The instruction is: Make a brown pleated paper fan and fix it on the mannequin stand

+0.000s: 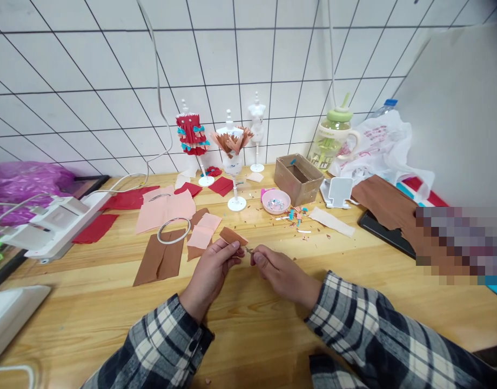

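Observation:
In the middle of the head view, my left hand (pixel 216 267) pinches a small folded piece of brown crepe paper (pixel 232 236) between thumb and fingers. My right hand (pixel 283 273) is closed round a small dark pointed tool (pixel 249 250), whose tip meets the paper's right edge; my fingers hide the rest of it. Left of my left hand lie a pink crepe paper piece (pixel 205 231), a larger brown sheet (pixel 157 265) and a silver ring (pixel 161 237). Beyond my hands stands a mini dress form (pixel 235 165) wrapped in brown and pink paper petals.
Behind are a dress form in red paper (pixel 190 135) and a bare white one (pixel 257 116). A pink bowl of beads (pixel 287 208), paper scraps (pixel 299 216), a cardboard box (pixel 305 189) and a phone stand (pixel 340 192) are to the right. A power strip (pixel 62 221) lies left.

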A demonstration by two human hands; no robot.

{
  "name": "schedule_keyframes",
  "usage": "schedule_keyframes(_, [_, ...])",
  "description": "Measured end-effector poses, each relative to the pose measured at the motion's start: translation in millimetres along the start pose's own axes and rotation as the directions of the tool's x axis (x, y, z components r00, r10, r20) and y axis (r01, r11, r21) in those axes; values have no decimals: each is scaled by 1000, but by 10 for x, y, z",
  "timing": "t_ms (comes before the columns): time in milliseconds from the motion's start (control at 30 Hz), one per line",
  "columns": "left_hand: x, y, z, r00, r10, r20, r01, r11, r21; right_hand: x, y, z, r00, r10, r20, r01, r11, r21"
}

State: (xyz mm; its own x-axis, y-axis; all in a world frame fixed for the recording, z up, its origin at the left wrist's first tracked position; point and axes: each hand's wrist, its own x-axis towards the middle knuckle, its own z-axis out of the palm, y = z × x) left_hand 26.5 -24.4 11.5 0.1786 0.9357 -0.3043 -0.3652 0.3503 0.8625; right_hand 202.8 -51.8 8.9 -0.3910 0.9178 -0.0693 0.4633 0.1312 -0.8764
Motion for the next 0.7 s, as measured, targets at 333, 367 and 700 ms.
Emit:
schedule_keyframes(333, [-5,6,11,996,-12,92,-1,990,144,43,98,-30,1000,-5,4,5,995,102])
schedule_keyframes(367, [-5,6,10,995,-13,95,-2,988,156,45,98,-33,1000,-5,10,4,994,107])
schedule_keyframes(700, [5,5,-16,994,-18,110,0,986,165,44,87,-49,999,15,40,-20,992,127])
